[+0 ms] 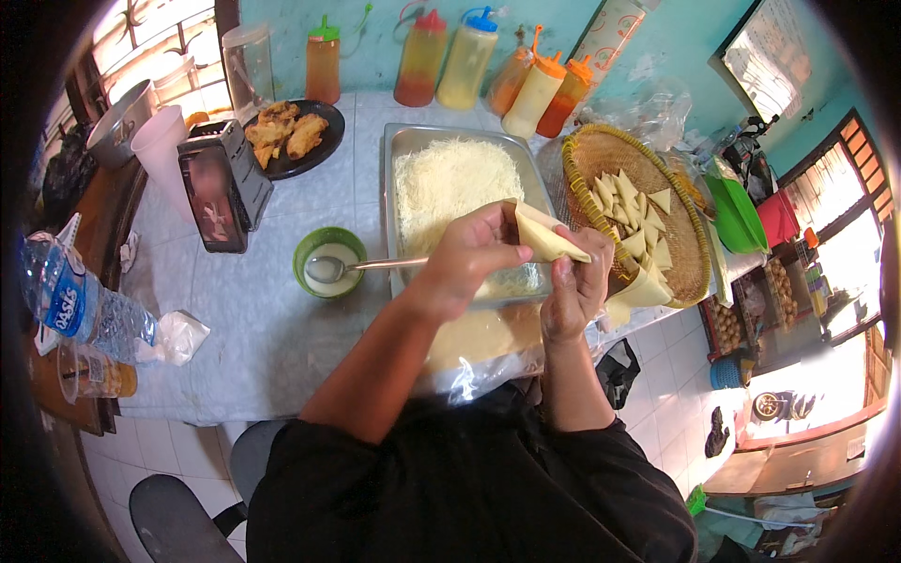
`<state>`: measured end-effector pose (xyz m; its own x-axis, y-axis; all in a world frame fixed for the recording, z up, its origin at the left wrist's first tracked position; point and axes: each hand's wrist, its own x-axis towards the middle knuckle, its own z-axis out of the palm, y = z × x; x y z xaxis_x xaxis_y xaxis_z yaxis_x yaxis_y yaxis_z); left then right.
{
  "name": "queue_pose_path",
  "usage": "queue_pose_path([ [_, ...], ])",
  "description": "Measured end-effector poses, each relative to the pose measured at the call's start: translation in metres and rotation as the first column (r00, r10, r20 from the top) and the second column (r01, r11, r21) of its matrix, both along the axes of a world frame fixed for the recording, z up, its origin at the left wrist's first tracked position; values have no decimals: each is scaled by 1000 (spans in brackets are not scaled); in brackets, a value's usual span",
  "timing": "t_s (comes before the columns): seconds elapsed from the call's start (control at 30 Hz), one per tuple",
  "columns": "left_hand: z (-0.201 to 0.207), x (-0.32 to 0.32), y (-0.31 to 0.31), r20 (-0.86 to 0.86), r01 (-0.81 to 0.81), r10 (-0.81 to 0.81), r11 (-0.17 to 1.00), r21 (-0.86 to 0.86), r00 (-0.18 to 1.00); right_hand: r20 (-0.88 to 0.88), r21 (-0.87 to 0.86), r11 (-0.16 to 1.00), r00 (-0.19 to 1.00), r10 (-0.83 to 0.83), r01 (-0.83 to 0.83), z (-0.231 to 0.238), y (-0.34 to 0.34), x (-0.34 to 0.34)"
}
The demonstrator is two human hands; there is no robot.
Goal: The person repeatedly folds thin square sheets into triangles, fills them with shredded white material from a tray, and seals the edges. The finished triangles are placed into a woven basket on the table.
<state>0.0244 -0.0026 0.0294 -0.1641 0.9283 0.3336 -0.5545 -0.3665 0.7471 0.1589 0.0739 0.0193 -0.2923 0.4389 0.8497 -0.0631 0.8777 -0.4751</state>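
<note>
Both my hands are raised over the metal tray [388,188], which holds a heap of pale shredded filling [450,178]. Between them is a folded pastry wrapper [540,235], opened into a pocket. My left hand [469,258] grips its left side, while the fingers of my right hand [577,286] pinch its right corner. Under my left hand runs the handle of a spoon [328,269], whose bowl end sits in a green bowl [300,253] of whitish liquid. I cannot tell whether the hand touches that handle. Flat wrapper sheets [488,338] lie in plastic below my wrists.
A woven basket [694,235] with several triangular pastries [633,211] stands right of the tray. Sauce bottles [469,61] line the wall. A black plate [324,141] of fried food, a napkin holder [221,188] and a water bottle [89,300] are at left.
</note>
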Motion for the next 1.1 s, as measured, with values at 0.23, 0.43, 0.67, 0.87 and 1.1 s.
queue_pose_path([
  [0.23,-4,6,6,-7,-80,80,995,-65,997,112,174,967,971,-209,188,1,-4,3],
  [0.43,-11,4,8,-123,-146,134,985,-92,983,368,444,861,825,-428,249,13,-22,1],
  [0.67,16,8,-4,-37,266,-274,953,-143,961,302,332,905,878,-370,267,-5,-13,8],
  [0.87,14,20,-8,-26,140,-145,978,-155,989,341,311,907,858,-384,283,3,-27,9],
  [1.1,27,45,-16,-126,-174,155,973,-155,980,97,-20,997,993,-72,74,2,-32,37],
])
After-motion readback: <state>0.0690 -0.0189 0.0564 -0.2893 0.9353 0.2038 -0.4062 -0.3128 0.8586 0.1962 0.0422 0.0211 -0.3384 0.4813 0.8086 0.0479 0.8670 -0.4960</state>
